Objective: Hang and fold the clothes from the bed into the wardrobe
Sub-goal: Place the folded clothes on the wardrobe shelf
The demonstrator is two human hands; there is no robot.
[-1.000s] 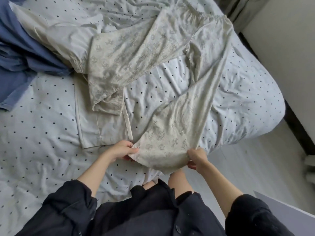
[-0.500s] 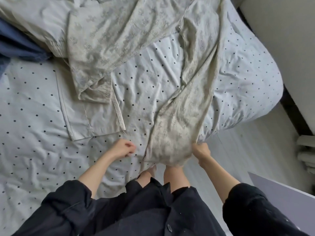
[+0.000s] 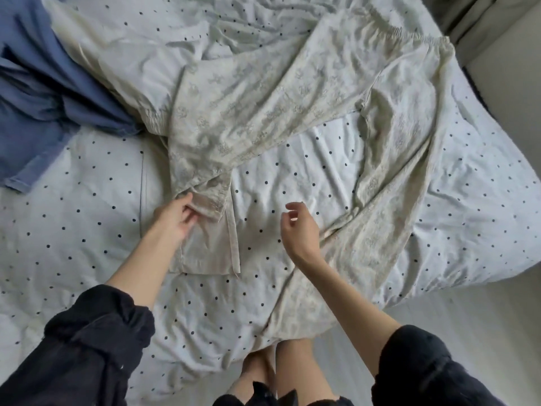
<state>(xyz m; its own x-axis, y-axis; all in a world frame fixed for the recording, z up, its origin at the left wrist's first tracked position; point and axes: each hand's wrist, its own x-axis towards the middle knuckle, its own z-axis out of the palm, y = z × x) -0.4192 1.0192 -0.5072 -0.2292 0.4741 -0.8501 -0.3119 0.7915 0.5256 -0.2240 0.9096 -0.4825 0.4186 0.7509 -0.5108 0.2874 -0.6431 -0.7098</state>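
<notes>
- Centrally, a pair of pale cream trousers with a faint embroidered floral pattern [image 3: 263, 112] lies spread on the bed, its gathered elastic waistband [image 3: 392, 33] toward the far right corner.
- One trouser leg runs diagonally toward the near left, its hem [image 3: 205, 200] crumpled; the other leg [image 3: 380, 186] runs down the right side and drapes over the near edge of the bed.
- Left hand [image 3: 175, 218]: fingers curled at the crumpled hem, touching the fabric and apparently pinching its edge.
- Right hand [image 3: 298, 230]: raised just above the cover between the two legs, fingers loosely curled, holding nothing.
- A plain cream garment with a long strap-like band [image 3: 234, 244] lies flat beneath the left-hand hem.
- A blue garment [image 3: 44, 98] lies bunched at the far left, touching a second pale cream piece [image 3: 123, 54] beside it.
- White bed cover with small dark dots [image 3: 73, 230], wrinkled throughout.
- Both forearms emerge from rolled-up black sleeves [image 3: 96, 341]; bare knees [image 3: 278, 370] stand against the near edge of the bed.
- Pale floor [image 3: 468, 312] lies at the lower right.
</notes>
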